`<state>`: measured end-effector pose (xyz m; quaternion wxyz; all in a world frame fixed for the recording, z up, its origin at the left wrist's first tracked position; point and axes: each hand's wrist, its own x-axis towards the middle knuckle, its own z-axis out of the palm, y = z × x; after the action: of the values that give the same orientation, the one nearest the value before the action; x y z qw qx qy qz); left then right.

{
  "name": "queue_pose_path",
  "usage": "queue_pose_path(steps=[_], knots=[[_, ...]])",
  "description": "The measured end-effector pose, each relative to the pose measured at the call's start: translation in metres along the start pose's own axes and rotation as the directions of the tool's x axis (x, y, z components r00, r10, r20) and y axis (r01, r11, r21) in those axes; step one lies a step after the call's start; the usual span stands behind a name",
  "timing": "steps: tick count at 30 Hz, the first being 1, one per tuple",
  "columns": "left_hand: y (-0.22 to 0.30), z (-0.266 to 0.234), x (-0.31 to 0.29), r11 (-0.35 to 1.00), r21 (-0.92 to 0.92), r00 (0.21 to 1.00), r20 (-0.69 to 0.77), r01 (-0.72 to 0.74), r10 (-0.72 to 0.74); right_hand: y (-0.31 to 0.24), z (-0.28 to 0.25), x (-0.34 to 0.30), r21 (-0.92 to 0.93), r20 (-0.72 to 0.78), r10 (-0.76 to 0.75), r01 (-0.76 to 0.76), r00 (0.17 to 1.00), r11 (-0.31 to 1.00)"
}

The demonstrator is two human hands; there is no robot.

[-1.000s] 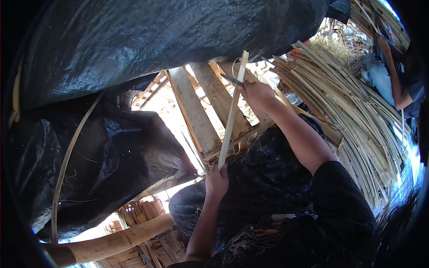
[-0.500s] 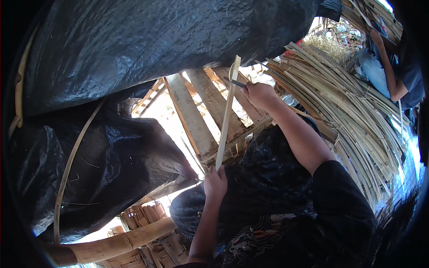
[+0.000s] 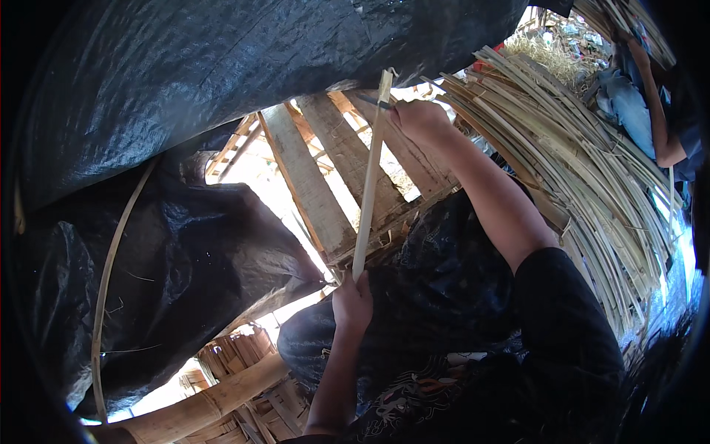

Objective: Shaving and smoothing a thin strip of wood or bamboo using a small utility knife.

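Note:
My left hand (image 3: 353, 302) is closed round the lower end of a pale bamboo strip (image 3: 370, 181) that slants up and away from me. My right hand (image 3: 423, 120) grips a knife (image 3: 376, 101), its handle hidden in the fist. The dark blade lies across the strip near its far end. A thin curl of shaving shows at the strip's tip. Below my hands is the dark cloth over my legs (image 3: 444, 296).
A large pile of split bamboo strips (image 3: 562, 163) lies at the right. Wooden slats (image 3: 318, 177) with gaps stand ahead. Black plastic sheeting (image 3: 222, 81) hangs above and at left. A thick bamboo pole (image 3: 214, 399) crosses the lower left. Another person's arm (image 3: 654, 111) shows at far right.
The knife and my right hand have moved up toward the strip's far end. The curl that stood beside the blade is now at the tip. My left hand keeps its hold.

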<state>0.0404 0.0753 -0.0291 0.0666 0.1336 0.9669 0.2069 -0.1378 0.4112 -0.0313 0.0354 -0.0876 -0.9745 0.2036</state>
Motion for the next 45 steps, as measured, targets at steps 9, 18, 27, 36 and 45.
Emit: queue_pose_path(steps=[9, 18, 27, 36, 45], knots=[[0.0, -0.002, 0.006, 0.996, -0.08, 0.995, 0.089, 0.048, -0.04, 0.004, 0.001, 0.004, 0.041, -0.073, 0.01, -0.007, 0.997, 0.999], [-0.006, 0.003, 0.01, 0.98, -0.2, 1.0, -0.004, 0.001, -0.002, -0.027, 0.001, -0.042, 0.036, 0.048, -0.067, 0.065, 0.997, 0.997], [0.016, 0.0, 0.005, 0.989, 0.087, 0.993, 0.003, 0.115, -0.116, -0.057, 0.012, -0.122, 0.024, 0.148, -0.127, 0.125, 0.981, 0.992], [0.016, 0.007, 0.008, 0.98, 0.194, 0.998, -0.033, 0.054, -0.049, -0.065, 0.015, -0.168, 0.035, 0.094, -0.205, 0.203, 0.974, 0.979], [0.023, 0.001, 0.009, 0.992, 0.071, 0.993, 0.036, 0.107, -0.11, -0.067, 0.007, -0.171, 0.024, 0.129, -0.142, 0.14, 0.981, 0.99]])
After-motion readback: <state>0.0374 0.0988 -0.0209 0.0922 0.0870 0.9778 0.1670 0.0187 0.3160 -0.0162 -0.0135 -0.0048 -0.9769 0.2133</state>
